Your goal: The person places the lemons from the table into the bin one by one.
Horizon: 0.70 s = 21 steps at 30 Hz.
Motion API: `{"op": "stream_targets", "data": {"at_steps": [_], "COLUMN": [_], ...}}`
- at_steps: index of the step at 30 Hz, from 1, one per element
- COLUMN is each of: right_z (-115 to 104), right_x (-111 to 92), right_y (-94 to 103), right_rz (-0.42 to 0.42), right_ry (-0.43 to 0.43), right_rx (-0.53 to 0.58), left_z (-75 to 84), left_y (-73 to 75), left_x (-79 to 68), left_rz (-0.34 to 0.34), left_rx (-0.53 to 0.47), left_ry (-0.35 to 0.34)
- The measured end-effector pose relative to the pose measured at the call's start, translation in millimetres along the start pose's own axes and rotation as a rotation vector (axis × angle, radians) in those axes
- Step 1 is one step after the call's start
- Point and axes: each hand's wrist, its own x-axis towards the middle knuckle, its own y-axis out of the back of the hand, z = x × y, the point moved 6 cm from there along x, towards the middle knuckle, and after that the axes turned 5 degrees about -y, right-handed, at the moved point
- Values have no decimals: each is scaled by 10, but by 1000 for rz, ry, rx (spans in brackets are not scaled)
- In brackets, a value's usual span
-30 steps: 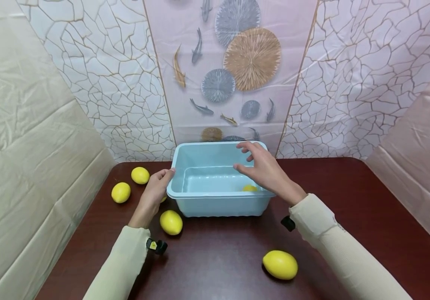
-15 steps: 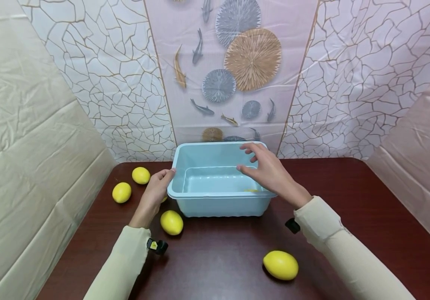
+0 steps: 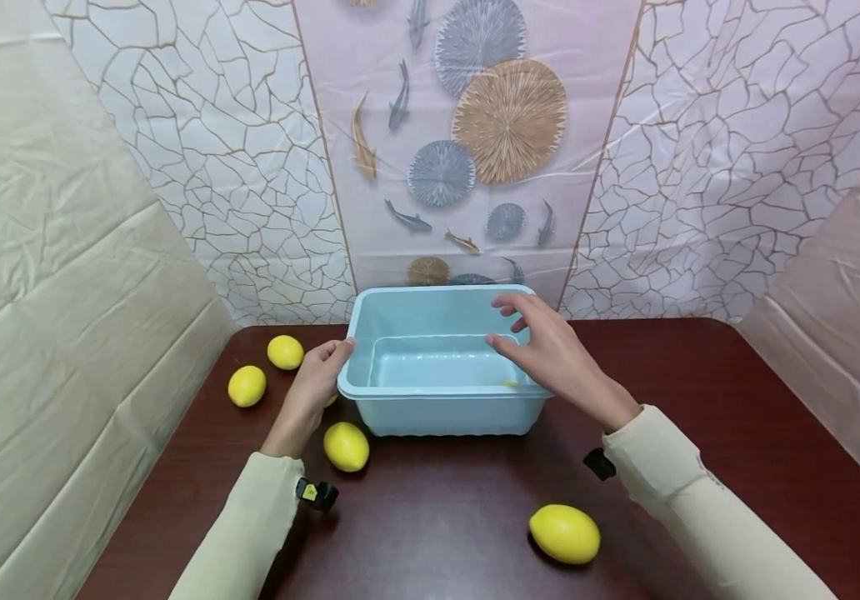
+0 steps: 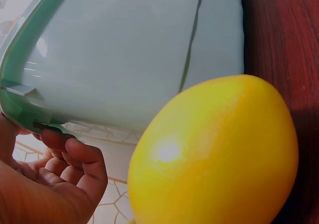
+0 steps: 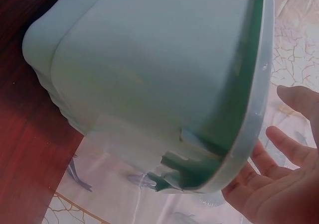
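A pale blue plastic basin (image 3: 445, 414) stands on the table near the wall. My left hand (image 3: 315, 377) pinches its left rim, the thumb on top; the left wrist view shows the fingers (image 4: 82, 152) curled under the lip. Over the basin's right side is my right hand (image 3: 553, 350), thumb and fingers spread apart with nothing between them. A yellow sliver of a lemon (image 3: 511, 383) shows inside the basin, mostly hidden by the front rim. Just in front of the basin's left corner lies a lemon (image 3: 347, 447); another lemon (image 4: 214, 154) looms large in the left wrist view.
Two lemons, one nearer (image 3: 247, 386) and one farther back (image 3: 285, 352), lie left of my left hand. Another lemon (image 3: 331, 399) is partly hidden behind that hand. A lemon (image 3: 565, 534) rests at the front right of the dark red table (image 3: 445, 517). A patterned wall covering (image 3: 445, 242) rises behind.
My right hand has shifted a little to the right and stays spread. The lemon inside the basin has sunk from view to a sliver behind the front rim. My left hand keeps its hold.
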Motion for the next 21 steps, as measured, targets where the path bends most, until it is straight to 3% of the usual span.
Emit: {"op": "stream_targets", "data": {"at_steps": [21], "right_z": [-30], "right_x": [-259], "right_y": [75], "right_rz": [21], "right_ry": [29], "right_rx": [0], "left_z": [9], "left_y": [-3], "left_x": [-5], "left_rz": [-10], "left_rx": [8], "left_ry": [17]}}
